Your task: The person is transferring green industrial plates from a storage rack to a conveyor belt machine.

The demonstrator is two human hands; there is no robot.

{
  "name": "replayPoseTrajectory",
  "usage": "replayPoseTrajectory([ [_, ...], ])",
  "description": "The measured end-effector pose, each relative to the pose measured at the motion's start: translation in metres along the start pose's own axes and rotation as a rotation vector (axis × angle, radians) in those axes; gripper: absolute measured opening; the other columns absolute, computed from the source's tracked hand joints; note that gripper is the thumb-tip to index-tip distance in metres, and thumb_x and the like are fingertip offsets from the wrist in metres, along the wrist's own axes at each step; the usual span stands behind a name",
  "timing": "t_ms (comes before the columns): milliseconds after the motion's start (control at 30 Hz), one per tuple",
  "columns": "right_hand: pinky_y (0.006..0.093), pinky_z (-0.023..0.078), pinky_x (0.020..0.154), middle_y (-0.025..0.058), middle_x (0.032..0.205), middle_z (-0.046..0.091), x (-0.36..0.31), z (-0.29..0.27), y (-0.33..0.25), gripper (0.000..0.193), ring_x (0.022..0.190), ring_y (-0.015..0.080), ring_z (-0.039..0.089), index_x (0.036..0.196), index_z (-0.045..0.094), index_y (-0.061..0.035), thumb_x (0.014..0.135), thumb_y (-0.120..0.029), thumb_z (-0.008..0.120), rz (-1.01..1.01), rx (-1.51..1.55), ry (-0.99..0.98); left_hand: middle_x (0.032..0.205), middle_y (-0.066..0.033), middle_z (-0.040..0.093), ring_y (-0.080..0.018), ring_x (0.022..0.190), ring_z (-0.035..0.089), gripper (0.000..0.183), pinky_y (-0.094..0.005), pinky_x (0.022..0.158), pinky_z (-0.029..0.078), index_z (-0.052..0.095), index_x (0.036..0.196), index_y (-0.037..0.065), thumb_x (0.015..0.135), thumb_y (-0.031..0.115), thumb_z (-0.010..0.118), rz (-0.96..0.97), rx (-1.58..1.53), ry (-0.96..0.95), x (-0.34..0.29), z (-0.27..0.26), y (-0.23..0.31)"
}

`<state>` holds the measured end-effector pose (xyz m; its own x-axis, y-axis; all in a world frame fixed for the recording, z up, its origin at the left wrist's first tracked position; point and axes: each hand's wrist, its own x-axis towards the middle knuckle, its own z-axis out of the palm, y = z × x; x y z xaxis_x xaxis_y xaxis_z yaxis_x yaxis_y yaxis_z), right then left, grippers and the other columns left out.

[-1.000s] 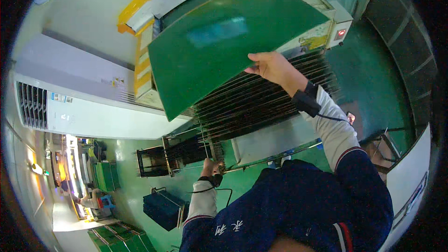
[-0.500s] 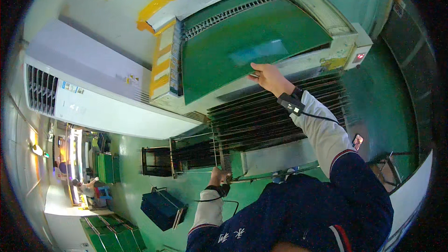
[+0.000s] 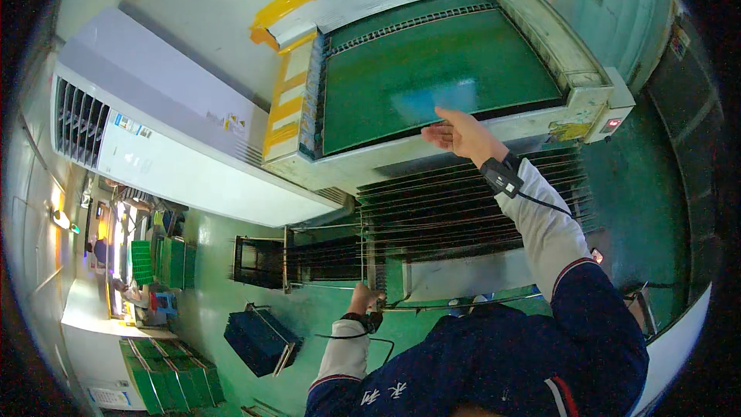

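Note:
A large green flat panel (image 3: 386,85) lies on the infeed of a machine (image 3: 432,143), between its two side walls. Just off the panel's near edge hovers my right hand (image 3: 459,135), fingers stretched out and holding nothing. Below the machine stands a metal rack (image 3: 463,205) with several dark panels slotted side by side. Down at that rack's near left corner, my left hand (image 3: 364,299) is closed around its metal rail; its fingertips are partly hidden.
A tall white air conditioner (image 3: 177,154) stands left of the machine. On the green floor are another rack of dark panels (image 3: 258,262) and a dark stack on a stand (image 3: 262,340). Green panels in racks (image 3: 170,378) stand at lower left. A person (image 3: 131,293) works farther left.
My right hand has let go of the green panel's near edge and opened. The panel has gone from tilted to lying flat between the machine's sides. My left hand stays at the rack.

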<state>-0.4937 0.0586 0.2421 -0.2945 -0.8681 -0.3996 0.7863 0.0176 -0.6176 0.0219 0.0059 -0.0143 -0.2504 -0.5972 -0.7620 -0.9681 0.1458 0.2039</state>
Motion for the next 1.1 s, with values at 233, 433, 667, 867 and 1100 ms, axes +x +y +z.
replayPoseTrajectory([
  [233,0.0301,0.050,0.059,0.0140,0.093,0.065,-0.003,-0.012,-0.017,0.036,0.074,0.0231,0.063,0.101,0.059,-0.0044,0.085,-0.037,0.058,-0.163,-0.592,0.039,0.078,-0.0203,0.064,-0.0232,0.061,0.064,0.052,-0.0345,0.047,0.050,0.056,0.085,-0.013,0.059,0.024,0.082,-0.033,-0.114,0.053,-0.022,-0.006,0.040],
  [433,0.0454,0.043,0.084,0.0141,0.113,0.058,0.014,-0.015,-0.021,0.037,0.101,0.0328,0.054,0.111,0.060,-0.0174,0.079,-0.037,0.061,-0.883,-1.623,0.479,0.081,-0.0207,0.064,-0.0236,0.065,0.065,0.053,-0.0349,0.049,0.051,0.057,0.087,-0.013,0.060,0.025,0.081,-0.134,-0.167,0.053,-0.026,-0.011,0.034],
  [667,0.0494,0.027,0.102,0.0126,0.136,0.039,0.018,-0.006,-0.016,0.048,0.126,0.0359,0.034,0.121,0.055,-0.0201,0.078,-0.038,0.062,-0.818,-1.876,0.510,0.081,-0.0187,0.064,-0.0236,0.068,0.064,0.047,-0.0355,0.053,0.052,0.059,0.086,-0.010,0.060,0.022,0.080,-0.001,-0.102,0.016,0.004,0.005,-0.014],
  [867,0.0492,0.027,0.102,0.0123,0.136,0.040,0.031,-0.027,-0.027,0.048,0.126,0.0345,0.034,0.122,0.054,-0.0213,0.079,-0.040,0.061,-0.816,-1.923,0.539,0.077,-0.0165,0.064,-0.0233,0.064,0.063,0.044,-0.0363,0.050,0.050,0.059,0.085,-0.009,0.058,0.020,0.080,-0.169,-0.199,0.019,-0.043,-0.022,0.059],
  [1100,0.0504,0.030,0.100,0.0133,0.133,0.044,0.038,-0.022,-0.034,0.048,0.125,0.0342,0.036,0.121,0.054,-0.0193,0.078,-0.039,0.061,-0.812,-1.917,0.529,0.067,-0.0137,0.063,-0.0224,0.056,0.061,0.033,-0.0346,0.049,0.049,0.060,0.076,-0.005,0.063,0.021,0.076,-0.091,-0.225,0.090,-0.039,-0.013,0.047],
])
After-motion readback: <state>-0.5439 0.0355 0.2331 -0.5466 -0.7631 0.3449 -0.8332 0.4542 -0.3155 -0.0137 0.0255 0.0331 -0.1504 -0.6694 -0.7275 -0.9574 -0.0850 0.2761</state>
